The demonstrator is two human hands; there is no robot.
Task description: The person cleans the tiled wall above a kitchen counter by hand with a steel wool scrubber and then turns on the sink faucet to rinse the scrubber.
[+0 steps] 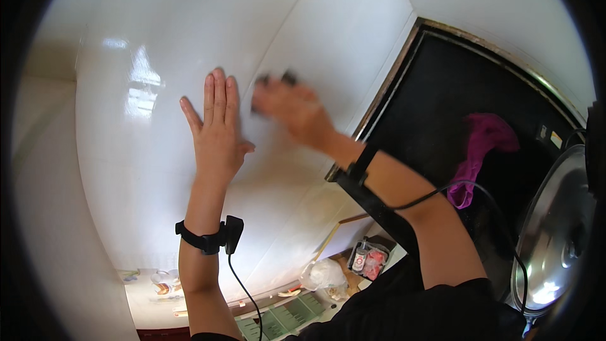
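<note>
My left hand [218,137] lies flat, palm down, on a glossy white wall panel [175,189]. Its thumb and little finger are spread away from the other fingers, and it holds nothing. To its right, my right hand [293,111] is blurred by motion. Its fingers curl around a small dark object [256,104] held at the same panel near a seam. Most of that object is hidden by the fingers, so its kind cannot be told. Each forearm wears a black strap; the left one carries a device [233,235] with a cable.
A crumpled magenta cloth [483,151] rests on a black glossy surface [426,90] with a worn frame. A stainless steel lid [551,246] stands at far right. Below are a white plastic bag [324,274], a black basket [352,263] with a bottle, and a green slotted tray [279,319].
</note>
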